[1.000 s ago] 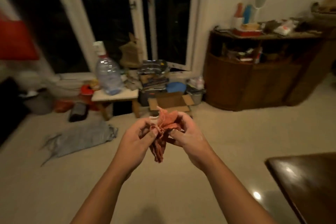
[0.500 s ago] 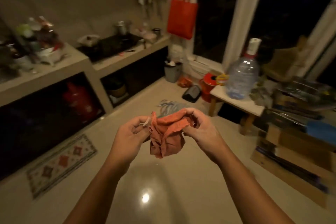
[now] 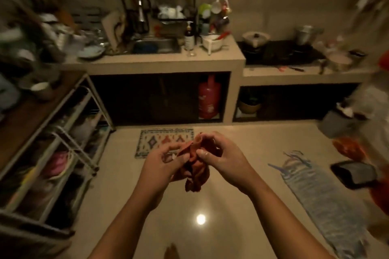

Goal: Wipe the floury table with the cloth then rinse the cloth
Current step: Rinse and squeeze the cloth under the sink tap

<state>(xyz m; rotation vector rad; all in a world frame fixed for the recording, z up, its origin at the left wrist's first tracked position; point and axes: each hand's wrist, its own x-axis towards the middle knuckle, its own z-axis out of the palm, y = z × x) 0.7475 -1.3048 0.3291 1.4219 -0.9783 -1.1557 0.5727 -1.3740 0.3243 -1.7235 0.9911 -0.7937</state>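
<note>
The left hand (image 3: 162, 166) and right hand (image 3: 221, 155) pinch the bunched cloth (image 3: 196, 171) between curled fingers, with the sink (image 3: 155, 46) well apart at eleven o'clock.

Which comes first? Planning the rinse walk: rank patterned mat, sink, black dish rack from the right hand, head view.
1. patterned mat, floor just beyond the right hand.
2. sink, in the counter ahead.
3. black dish rack, behind the sink, at the wall.

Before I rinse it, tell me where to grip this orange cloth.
Probably the bunched upper part of the orange cloth, from either side as the left hand and right hand hold it: the loose end hangs free below.
</note>
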